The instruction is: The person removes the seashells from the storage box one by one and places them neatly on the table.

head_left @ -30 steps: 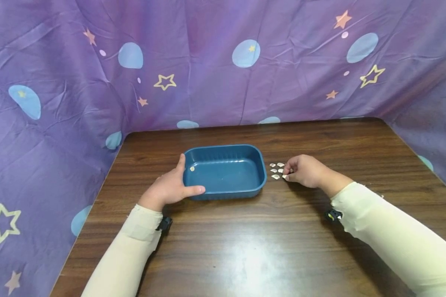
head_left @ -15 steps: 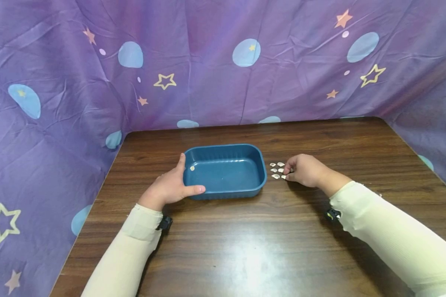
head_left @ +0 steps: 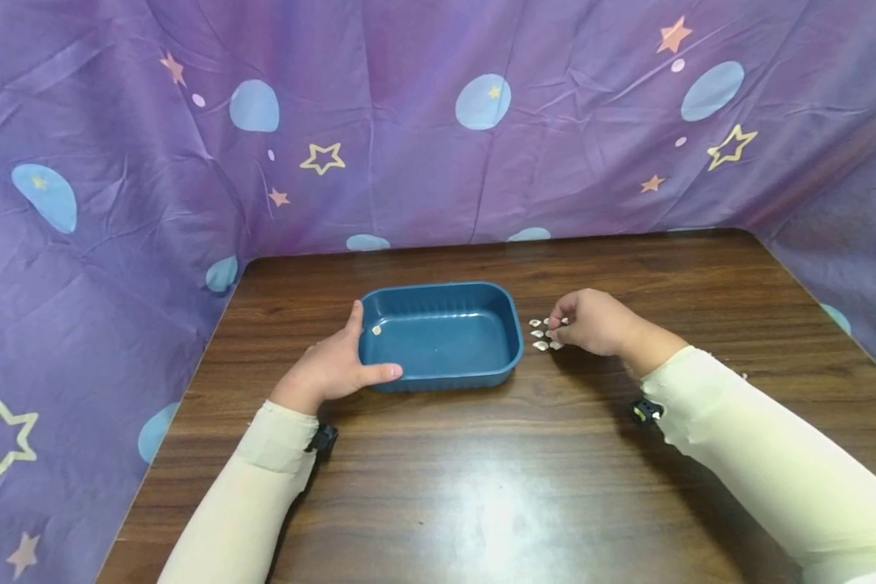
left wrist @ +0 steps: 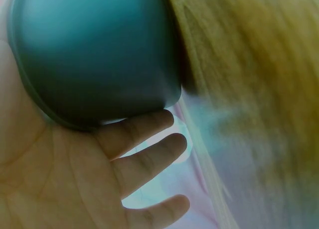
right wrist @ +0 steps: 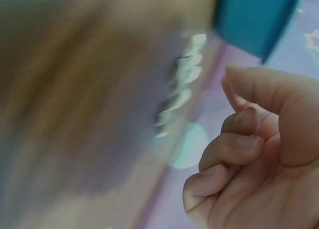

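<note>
A blue plastic basin (head_left: 445, 377) stands on the wooden table, a small pale round piece (head_left: 376, 330) inside its left end. My left hand (head_left: 324, 369) holds the basin's left end, thumb over the near rim and index finger at the far side. In the left wrist view the palm lies against the end wall, three fingers extended underneath. Several small white shells (head_left: 540, 345) lie in rows just right of the basin. My right hand (head_left: 594, 324) hovers over them, fingers curled and thumb close to the index fingertip; nothing shows between them. It partly hides the shells.
The brown table (head_left: 467, 487) has its back edge against a purple curtain (head_left: 409, 122) with stars and blue ovals, which also closes off both sides. A small pale speck (head_left: 745, 375) lies beside the right sleeve.
My right hand has left the nearest shell at the right of the rows and risen slightly up and left over the others. The left hand and basin stay put.
</note>
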`<state>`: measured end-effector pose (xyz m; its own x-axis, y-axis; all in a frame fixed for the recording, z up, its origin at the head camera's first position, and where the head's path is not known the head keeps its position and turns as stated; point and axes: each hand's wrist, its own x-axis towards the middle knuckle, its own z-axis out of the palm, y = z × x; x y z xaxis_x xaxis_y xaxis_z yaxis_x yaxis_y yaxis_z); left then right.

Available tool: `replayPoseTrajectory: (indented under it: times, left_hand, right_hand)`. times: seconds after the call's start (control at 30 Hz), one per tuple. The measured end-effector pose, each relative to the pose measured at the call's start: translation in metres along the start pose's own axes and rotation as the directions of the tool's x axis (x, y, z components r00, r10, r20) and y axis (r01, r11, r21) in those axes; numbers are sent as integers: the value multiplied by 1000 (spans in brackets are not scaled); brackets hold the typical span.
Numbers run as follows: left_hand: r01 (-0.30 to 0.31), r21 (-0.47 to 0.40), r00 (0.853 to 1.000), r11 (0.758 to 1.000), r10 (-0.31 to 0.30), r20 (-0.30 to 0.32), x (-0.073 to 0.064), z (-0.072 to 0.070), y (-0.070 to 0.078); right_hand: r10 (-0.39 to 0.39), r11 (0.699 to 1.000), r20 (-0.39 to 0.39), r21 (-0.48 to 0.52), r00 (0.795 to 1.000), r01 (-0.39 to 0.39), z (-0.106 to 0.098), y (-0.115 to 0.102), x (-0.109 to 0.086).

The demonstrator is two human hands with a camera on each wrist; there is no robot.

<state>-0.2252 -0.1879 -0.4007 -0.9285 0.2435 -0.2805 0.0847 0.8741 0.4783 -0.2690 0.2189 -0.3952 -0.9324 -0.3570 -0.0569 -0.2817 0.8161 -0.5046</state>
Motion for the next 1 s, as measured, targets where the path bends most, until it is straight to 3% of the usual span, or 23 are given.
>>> replayPoseTrajectory:
  times: [0.23, 0.47, 0.67, 1.0]
  left_hand:
    - [3, -1, 1000, 1000, -3, 5, 0, 0, -3]
    - [0, -5, 1000, 1000, 0, -5, 0, 0, -3]
    - [1, 2, 1000, 1000, -1, -3, 2, -1, -1]
    - [-3, 5, 1000, 1000, 3, 16, 3, -3, 0]
  right_hand:
    - [-73, 990, -12, 123, 997, 74, -6, -46, 15]
    - [-109, 991, 9, 78, 994, 108, 7, -90, 38]
    - [-135, 987, 52, 97, 989, 130, 22, -124, 52]
    - [-123, 987, 79, 111, 989, 114, 50, -155, 81]
